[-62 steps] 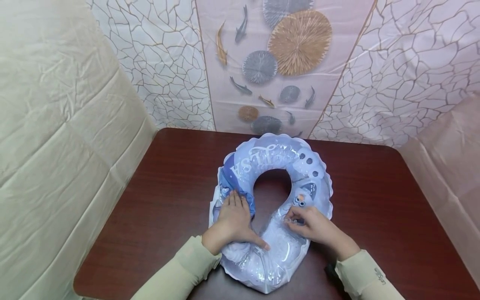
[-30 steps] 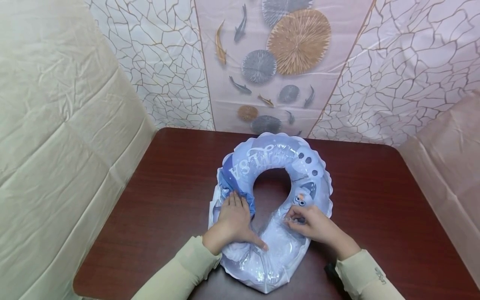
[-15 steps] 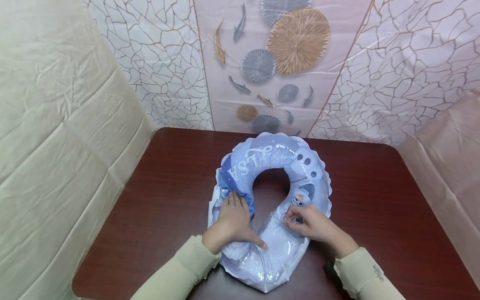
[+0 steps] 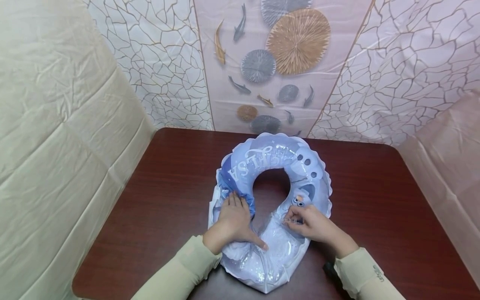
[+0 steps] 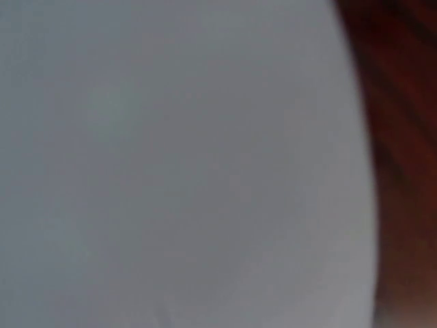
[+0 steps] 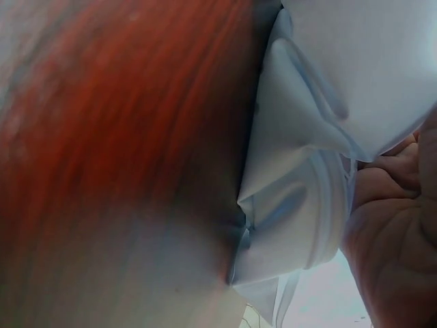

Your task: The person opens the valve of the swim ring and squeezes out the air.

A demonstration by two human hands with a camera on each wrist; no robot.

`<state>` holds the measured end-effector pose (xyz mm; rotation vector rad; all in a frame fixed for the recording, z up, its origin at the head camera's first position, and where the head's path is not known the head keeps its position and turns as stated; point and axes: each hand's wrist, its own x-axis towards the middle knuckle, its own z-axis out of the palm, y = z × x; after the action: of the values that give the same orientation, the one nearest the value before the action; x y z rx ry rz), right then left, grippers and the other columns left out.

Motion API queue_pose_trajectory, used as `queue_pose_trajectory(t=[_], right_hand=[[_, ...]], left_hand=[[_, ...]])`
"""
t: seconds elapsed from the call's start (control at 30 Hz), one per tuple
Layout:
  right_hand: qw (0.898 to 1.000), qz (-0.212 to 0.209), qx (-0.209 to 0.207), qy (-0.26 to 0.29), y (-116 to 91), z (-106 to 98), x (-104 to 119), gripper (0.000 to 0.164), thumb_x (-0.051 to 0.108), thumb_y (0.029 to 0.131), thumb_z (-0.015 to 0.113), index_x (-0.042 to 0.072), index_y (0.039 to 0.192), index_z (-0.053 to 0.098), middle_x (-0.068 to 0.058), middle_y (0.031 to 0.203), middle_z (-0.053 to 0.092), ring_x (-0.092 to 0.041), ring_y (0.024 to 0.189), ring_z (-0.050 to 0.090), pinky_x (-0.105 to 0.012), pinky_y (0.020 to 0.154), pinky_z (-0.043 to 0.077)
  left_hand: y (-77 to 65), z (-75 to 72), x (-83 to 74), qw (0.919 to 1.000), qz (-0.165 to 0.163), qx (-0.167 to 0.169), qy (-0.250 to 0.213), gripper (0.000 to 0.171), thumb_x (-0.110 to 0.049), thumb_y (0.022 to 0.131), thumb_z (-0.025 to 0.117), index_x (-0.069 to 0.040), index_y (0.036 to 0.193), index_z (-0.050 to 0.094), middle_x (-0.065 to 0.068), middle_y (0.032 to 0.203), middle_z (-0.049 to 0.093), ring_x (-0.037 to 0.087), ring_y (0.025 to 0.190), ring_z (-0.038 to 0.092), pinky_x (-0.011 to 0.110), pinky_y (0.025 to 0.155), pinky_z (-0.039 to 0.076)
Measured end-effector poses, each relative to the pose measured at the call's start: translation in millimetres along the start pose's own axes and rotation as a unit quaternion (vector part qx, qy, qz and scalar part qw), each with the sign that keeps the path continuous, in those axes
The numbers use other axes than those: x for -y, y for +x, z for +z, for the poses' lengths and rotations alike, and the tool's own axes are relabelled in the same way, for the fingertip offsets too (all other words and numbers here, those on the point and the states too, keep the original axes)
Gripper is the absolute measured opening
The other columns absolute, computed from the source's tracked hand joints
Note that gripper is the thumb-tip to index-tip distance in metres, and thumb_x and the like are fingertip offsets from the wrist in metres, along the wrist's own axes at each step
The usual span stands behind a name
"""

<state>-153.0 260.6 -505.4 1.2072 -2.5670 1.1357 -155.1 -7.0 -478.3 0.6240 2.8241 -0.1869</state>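
A pale blue and white inflatable swim ring [image 4: 279, 146] with a scalloped edge lies on the table. Its far part looks plump, while the near part is slack and wrinkled. My left hand [image 4: 234, 221] presses flat on the ring's left side, fingers straight over a bunched blue patch and thumb spread toward the middle. At the right inner side, my right hand [image 4: 311, 225] pinches a small clear valve between thumb and forefinger. The left wrist view is filled by the blurred ring [image 5: 205, 171]. Folded plastic of the ring [image 6: 293, 219] shows beside my right hand [image 6: 389, 225] in the right wrist view.
The dark red wooden table [image 4: 161, 200] has rounded corners. A patterned cloth [image 4: 168, 62] hangs behind it, with plain beige cloth [image 4: 56, 146] along the left. Some small black object [image 4: 331, 273] sits by my right sleeve [image 4: 360, 271].
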Motion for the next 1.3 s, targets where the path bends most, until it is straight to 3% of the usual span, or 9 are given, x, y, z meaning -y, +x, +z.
queue_pose_trajectory(t=[0.17,0.3,0.57,0.83,1.3], right_hand=[[1.0,0.014,0.0,0.004,-1.1,0.7,0.5,0.009,0.015,0.092,0.074,0.01,0.087,0.069,0.014,0.077,0.068,0.004,0.067,0.06,-0.013,0.06,0.048],[1.0,0.012,0.002,0.006,-1.5,2.4,1.4,0.01,0.008,0.088,0.076,0.014,0.087,0.068,0.013,0.077,0.069,0.004,0.067,0.061,-0.014,0.06,0.049],[1.0,0.022,-0.001,0.014,-2.1,2.2,2.0,0.008,0.011,0.089,0.075,0.012,0.087,0.068,0.011,0.078,0.07,0.001,0.07,0.063,-0.015,0.062,0.05],[1.0,0.021,-0.006,0.003,-0.7,2.4,4.1,0.017,0.002,0.082,0.078,0.015,0.086,0.067,0.014,0.076,0.068,0.004,0.067,0.06,-0.015,0.06,0.049],[1.0,0.021,-0.003,0.004,-0.7,0.2,2.1,0.012,0.008,0.086,0.077,0.015,0.086,0.067,0.015,0.075,0.067,0.004,0.066,0.058,-0.015,0.059,0.048]], left_hand=[[-1.0,0.0,-1.2,1.0,-0.002,0.005,-0.001,0.161,-0.107,0.041,0.049,0.005,0.155,0.029,0.032,0.157,0.028,0.043,0.147,0.026,0.05,0.118,0.024],[-2.5,1.4,-2.0,0.9999,-0.005,0.011,0.001,0.161,-0.107,0.041,0.049,0.005,0.155,0.028,0.032,0.157,0.028,0.044,0.147,0.025,0.05,0.118,0.023],[-2.2,2.8,-2.6,0.9999,-0.004,-0.002,0.01,0.162,-0.107,0.04,0.05,0.006,0.154,0.031,0.032,0.155,0.031,0.043,0.146,0.028,0.05,0.117,0.026],[-1.2,3.6,-3.2,0.9999,-0.005,0.003,0.01,0.162,-0.107,0.04,0.049,0.006,0.154,0.03,0.032,0.156,0.03,0.043,0.147,0.027,0.05,0.118,0.025],[-1.8,0.5,-3.3,1.0,-0.007,0.002,0.005,0.162,-0.106,0.04,0.05,0.007,0.154,0.029,0.032,0.156,0.029,0.043,0.147,0.026,0.05,0.118,0.025]])
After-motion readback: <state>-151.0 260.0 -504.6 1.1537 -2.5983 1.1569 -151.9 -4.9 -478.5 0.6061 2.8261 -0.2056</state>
